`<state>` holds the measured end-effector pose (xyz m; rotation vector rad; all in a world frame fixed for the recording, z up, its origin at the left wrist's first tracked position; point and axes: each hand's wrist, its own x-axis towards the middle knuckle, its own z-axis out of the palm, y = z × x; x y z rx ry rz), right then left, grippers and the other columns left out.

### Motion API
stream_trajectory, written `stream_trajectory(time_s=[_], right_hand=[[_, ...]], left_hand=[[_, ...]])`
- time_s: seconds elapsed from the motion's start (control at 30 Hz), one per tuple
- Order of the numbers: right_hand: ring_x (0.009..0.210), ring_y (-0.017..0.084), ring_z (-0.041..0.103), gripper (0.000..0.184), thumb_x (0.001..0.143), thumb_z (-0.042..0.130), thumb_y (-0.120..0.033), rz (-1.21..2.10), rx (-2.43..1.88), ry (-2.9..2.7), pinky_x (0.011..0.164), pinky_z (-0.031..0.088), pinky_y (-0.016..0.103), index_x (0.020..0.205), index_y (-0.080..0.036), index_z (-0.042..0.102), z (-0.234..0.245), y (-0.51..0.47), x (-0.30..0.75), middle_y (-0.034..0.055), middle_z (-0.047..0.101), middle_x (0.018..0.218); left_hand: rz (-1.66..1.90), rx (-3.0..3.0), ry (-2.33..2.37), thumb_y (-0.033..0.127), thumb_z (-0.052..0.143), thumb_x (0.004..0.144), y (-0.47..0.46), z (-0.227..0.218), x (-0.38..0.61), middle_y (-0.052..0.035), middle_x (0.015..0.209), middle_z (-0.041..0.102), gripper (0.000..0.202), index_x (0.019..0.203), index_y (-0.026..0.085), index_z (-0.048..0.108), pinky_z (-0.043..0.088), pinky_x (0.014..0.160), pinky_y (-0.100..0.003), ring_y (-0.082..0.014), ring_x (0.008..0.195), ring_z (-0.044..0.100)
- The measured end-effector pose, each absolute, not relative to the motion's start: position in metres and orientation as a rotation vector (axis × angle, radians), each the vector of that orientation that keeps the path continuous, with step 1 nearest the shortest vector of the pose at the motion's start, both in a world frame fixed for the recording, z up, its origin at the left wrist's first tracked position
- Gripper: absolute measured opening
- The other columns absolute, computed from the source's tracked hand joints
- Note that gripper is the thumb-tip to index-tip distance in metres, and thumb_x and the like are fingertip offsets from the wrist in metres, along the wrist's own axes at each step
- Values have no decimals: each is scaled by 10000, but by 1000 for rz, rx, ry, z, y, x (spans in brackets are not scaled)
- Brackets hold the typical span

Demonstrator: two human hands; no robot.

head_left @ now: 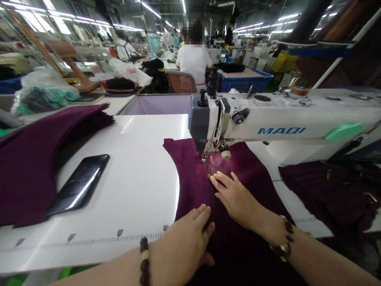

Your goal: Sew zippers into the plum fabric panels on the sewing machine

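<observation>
Dark purple fabric (191,178) lies on the white tabletop (143,167), partly beneath the sewing machine (285,113). The right hand (241,196), fingers parted, touches it at a gold zipper pull (208,176); the left hand (181,240) rests nearer, fingers close together, thumb apart. Leftward lie a phone (80,180) and purple stack (26,167); rightward, a darker pile (333,196).

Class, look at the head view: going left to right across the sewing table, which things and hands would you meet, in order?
Stack of purple fabric → black phone → left hand → right hand → pile of dark purple pieces.
</observation>
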<state>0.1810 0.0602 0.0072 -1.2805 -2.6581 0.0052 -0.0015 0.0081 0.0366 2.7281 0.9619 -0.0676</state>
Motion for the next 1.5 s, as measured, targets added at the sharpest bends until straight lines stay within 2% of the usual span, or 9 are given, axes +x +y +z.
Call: stream_trajectory(time_s=[0.13, 0.27, 0.33, 0.5, 0.93, 1.17, 1.33, 1.4, 1.5], right_hand=[[1197, 230, 378, 416, 858, 356, -116, -21, -1298, -2631, 967, 348, 515, 1268, -89, 421, 5, 60, 178, 130, 464, 1246], [1193, 235, 382, 409, 865, 341, -121, -36, -1318, -2598, 967, 345, 518, 1262, -88, 430, 2, 61, 177, 144, 462, 1242], [1192, 238, 383, 407, 871, 325, -125, -30, -1331, -2585, 969, 341, 517, 1263, -90, 432, 2, 62, 175, 152, 462, 1238], [1198, 253, 364, 410, 872, 343, -133, -18, -1415, -2574, 993, 311, 516, 1270, -73, 424, 3, 68, 167, 157, 455, 1237], [1107, 269, 399, 419, 885, 347, -177, 78, -1482, -2498, 998, 298, 499, 1274, -44, 427, 5, 100, 156, 171, 474, 1168], [1132, 288, 382, 420, 893, 334, -202, 124, -1393, -2501, 981, 324, 497, 1272, -41, 419, 2, 119, 159, 178, 444, 1211], [1103, 218, 447, 382, 883, 373, -193, 291, -1329, -2381, 971, 385, 385, 1237, -66, 438, 8, 118, 167, 157, 481, 1181], [1167, 229, 403, 397, 870, 408, -211, 241, -1372, -2378, 997, 349, 438, 1245, -81, 430, 9, 103, 171, 153, 455, 1233], [1264, 271, 278, 447, 859, 413, -216, 89, -1441, -2500, 987, 265, 587, 1295, -122, 385, 5, 73, 177, 129, 349, 1350]], left_hand=[[0, 2719, 1055, 470, 641, 721, -1, 30, 2, -228, 1268, 468, 592, 1142, 60, 566, 408, 967, -403, -331, 1182, 436], [150, 2747, 1068, 386, 731, 651, -6, 16, -5, -194, 1297, 451, 625, 1182, 125, 529, 425, 952, -428, -322, 1195, 420], [193, 2757, 1049, 398, 734, 642, -5, 14, -9, -193, 1297, 451, 638, 1187, 141, 522, 429, 945, -442, -323, 1199, 413], [295, 2784, 1025, 488, 612, 727, 7, 16, -12, -205, 1265, 482, 561, 1154, 129, 552, 426, 939, -452, -323, 1186, 427], [279, 2845, 965, 403, 555, 816, 43, 15, -18, -235, 1267, 466, 472, 1174, 97, 541, 382, 955, -486, -333, 1211, 386], [291, 2826, 975, 358, 603, 793, 57, 14, -18, -218, 1280, 463, 475, 1183, 95, 533, 375, 969, -481, -331, 1220, 379], [307, 2820, 1008, 345, 605, 795, 57, 12, -18, -220, 1285, 457, 474, 1189, 95, 522, 365, 979, -487, -325, 1228, 374], [310, 2818, 1044, 330, 575, 820, 54, 10, -18, -209, 1279, 469, 438, 1186, 96, 520, 361, 983, -493, -318, 1226, 381], [325, 2831, 1053, 234, 515, 863, 46, 7, -18, -174, 1274, 488, 369, 1207, 105, 497, 362, 983, -498, -300, 1222, 393]])
